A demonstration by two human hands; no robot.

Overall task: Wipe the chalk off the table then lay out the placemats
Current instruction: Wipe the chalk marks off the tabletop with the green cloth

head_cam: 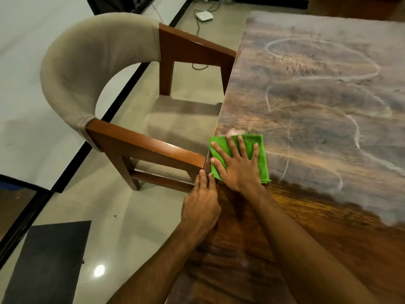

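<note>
A dark wooden table (306, 227) fills the right side of the head view. White chalk loops and a hazy chalk smear (324, 102) cover its far part; the near part is dark and glossy. A folded green cloth (259, 145) lies flat near the table's left edge. My right hand (237, 165) presses on it with fingers spread and straight. My left hand (201, 205) rests flat at the table's left edge, fingers straight and together, just below the cloth. No placemats are in view.
A wooden chair (105, 88) with a curved beige back stands against the table's left edge, its armrest touching the table by my left hand. A dark mat (50, 262) lies on the tiled floor. A white device (204, 15) with cables sits on the floor beyond.
</note>
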